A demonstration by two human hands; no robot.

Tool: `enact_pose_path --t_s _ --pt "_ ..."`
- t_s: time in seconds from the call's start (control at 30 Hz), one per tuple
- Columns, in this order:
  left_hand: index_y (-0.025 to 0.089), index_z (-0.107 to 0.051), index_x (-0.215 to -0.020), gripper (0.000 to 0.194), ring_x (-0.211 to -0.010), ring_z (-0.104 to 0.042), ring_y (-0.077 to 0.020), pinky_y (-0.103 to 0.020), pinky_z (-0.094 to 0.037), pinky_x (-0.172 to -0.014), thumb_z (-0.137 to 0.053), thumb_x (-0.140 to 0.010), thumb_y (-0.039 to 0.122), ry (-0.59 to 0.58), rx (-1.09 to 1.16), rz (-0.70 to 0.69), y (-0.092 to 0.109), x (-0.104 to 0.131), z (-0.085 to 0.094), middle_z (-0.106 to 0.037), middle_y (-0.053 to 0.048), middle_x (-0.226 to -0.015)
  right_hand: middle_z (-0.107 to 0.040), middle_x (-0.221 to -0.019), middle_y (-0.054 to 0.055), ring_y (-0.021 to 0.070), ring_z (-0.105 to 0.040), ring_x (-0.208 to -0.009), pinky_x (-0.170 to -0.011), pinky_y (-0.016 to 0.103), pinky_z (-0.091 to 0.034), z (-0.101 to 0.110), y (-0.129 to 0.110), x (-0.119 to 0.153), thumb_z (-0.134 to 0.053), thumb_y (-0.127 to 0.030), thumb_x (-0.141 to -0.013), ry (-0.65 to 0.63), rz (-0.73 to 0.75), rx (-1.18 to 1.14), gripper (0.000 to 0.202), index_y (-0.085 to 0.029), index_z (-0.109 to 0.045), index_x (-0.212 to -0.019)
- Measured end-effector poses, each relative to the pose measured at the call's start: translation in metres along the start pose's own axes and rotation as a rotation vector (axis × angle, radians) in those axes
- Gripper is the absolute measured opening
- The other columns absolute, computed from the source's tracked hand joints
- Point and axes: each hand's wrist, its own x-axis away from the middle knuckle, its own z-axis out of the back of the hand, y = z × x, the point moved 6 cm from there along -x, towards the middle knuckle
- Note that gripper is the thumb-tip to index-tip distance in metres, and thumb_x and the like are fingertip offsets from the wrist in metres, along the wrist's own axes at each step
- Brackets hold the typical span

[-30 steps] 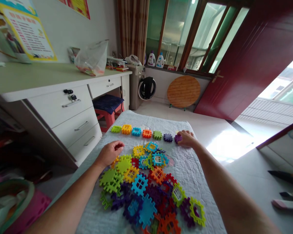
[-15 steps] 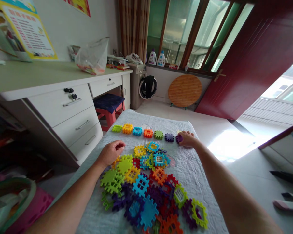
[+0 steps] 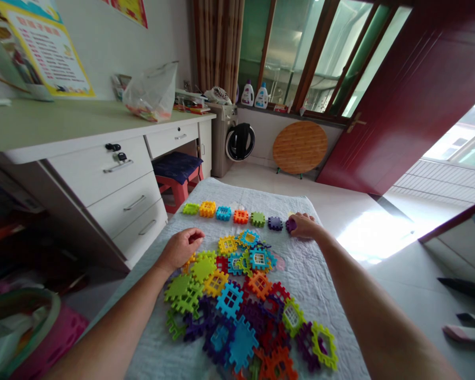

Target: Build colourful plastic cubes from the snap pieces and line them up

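Observation:
My right hand is at the far right end of a row of small toy blocks, its fingers closed round a purple block; something pale yellow shows just behind the fingers. Along the row stand a dark purple block, a green block, an orange block, a blue block, a yellow block and a lime block. My left hand rests with curled fingers left of a loose heap of notched plastic pieces, nothing visible in it.
A pale cloth covers the low table under the blocks. To the left stands a white desk with drawers, and a stool is tucked beneath it. A pink basket sits at lower left.
The view has shifted very slightly. Both hands and the blocks stay in the same places.

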Motion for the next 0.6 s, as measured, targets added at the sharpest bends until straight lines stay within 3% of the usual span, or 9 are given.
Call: enact_pose_path --t_s 0.23,0.37,0.5,0.6 --pt "0.019 -0.063 -0.086 0.023 -0.073 -0.062 -0.0184 -0.027 -0.049 -0.069 -0.051 -0.076 0.036 0.003 0.009 -0.003 0.001 0.0 0.001 -0.068 -0.002 -0.079 -0.057 -0.111 0.01 0.0315 -0.046 -0.103 -0.087 0.043 -0.032 0.002 -0.005 0.002 -0.063 -0.031 -0.062 0.004 0.0 -0.001 0.047 -0.023 -0.06 -0.108" --pt "0.019 -0.064 -0.085 0.024 -0.074 -0.063 -0.0188 -0.027 -0.049 -0.069 -0.052 -0.076 0.038 0.012 -0.001 -0.003 0.002 0.0 0.002 -0.069 -0.002 -0.078 -0.052 -0.122 0.012 0.034 -0.042 -0.111 -0.093 0.046 -0.028 0.01 -0.006 0.008 -0.066 -0.034 -0.062 0.043 -0.034 -0.006 0.061 -0.023 -0.054 -0.121" --pt "0.019 -0.064 -0.085 0.026 -0.075 -0.063 -0.0189 -0.027 -0.048 -0.071 -0.052 -0.076 0.039 0.006 0.003 -0.013 0.003 0.0 0.002 -0.07 -0.002 -0.081 -0.047 -0.129 0.012 0.0337 -0.038 -0.118 -0.099 0.047 -0.026 0.025 -0.011 0.035 -0.064 -0.039 -0.067 0.184 -0.044 -0.085 0.067 -0.022 -0.047 -0.13" --pt "0.018 -0.065 -0.085 0.028 -0.076 -0.063 -0.019 -0.027 -0.048 -0.071 -0.052 -0.076 0.042 -0.001 -0.005 -0.014 0.002 -0.001 0.002 -0.07 -0.003 -0.081 -0.049 -0.128 0.01 0.0307 -0.042 -0.116 -0.098 0.045 -0.031 0.025 -0.025 0.072 -0.063 -0.036 -0.07 0.242 0.052 -0.214 0.061 -0.022 -0.05 -0.127"
